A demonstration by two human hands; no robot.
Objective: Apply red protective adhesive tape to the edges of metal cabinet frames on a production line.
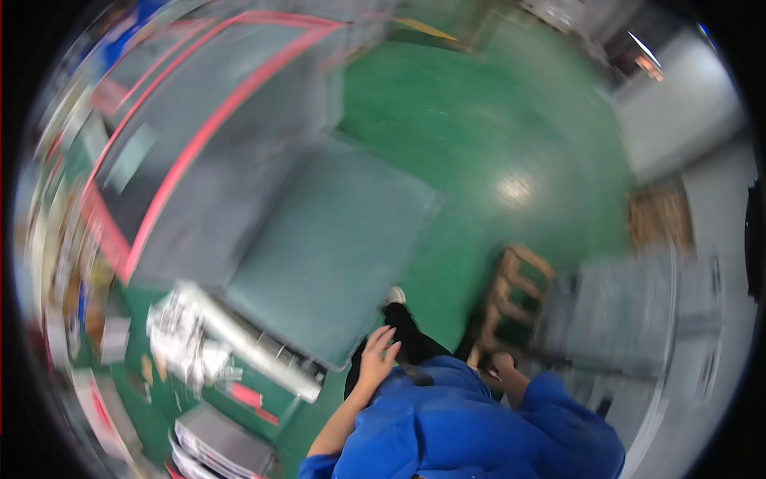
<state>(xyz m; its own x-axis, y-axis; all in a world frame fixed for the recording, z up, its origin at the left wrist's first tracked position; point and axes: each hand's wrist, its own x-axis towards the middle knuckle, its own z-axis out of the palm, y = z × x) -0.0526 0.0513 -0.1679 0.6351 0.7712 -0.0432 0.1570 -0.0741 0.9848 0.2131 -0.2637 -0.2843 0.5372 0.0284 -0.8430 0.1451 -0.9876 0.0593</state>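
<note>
My left hand (377,357) hangs in front of my blue top with its fingers apart, holding nothing. It is nearest to the front corner of a large flat grey-green panel (351,231), without visibly touching it. My right hand (503,366) is low at my right side, beside a wooden pallet or rack (515,287). Its fingers are small and blurred, so I cannot make out whether it holds anything. One white-tipped shoe (396,295) shows ahead of me on the green floor (479,120).
Left of the panel stands a big grey frame with pink-red edges (191,156). A long white bar (263,351) and crumpled white wrapping (179,335) lie at the left front, near a grey stack (223,439). Grey boxes (622,311) and brown cardboard (662,211) stand at right.
</note>
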